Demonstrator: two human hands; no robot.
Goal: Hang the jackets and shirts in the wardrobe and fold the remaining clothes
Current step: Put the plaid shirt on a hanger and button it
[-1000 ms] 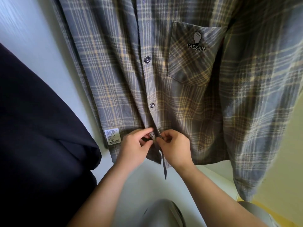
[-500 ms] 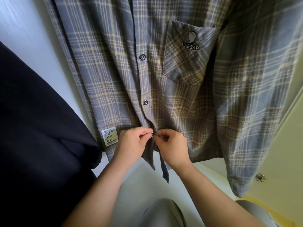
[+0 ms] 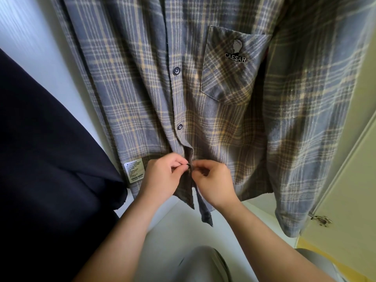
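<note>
A grey plaid shirt [image 3: 234, 123] with yellow stripes and a chest pocket marked CAESAR hangs in front of me inside the wardrobe. Two dark buttons above my hands are fastened. My left hand [image 3: 162, 178] pinches the lowest button [image 3: 188, 165] and the left placket edge near the hem. My right hand [image 3: 213, 182] pinches the right placket edge against it. The two front tails hang loose below my hands.
A dark navy garment [image 3: 50, 159] hangs at the left, close to the shirt. Behind is the white wardrobe wall [image 3: 30, 47]. A pale door [image 3: 350, 190] with a metal hinge [image 3: 320, 219] stands at the right. My grey-trousered legs show at the bottom.
The button, plainly visible between my fingers a second ago, is now mostly tucked into the placket edge. The view has shifted slightly, so the shirt sits a little more to the left.
</note>
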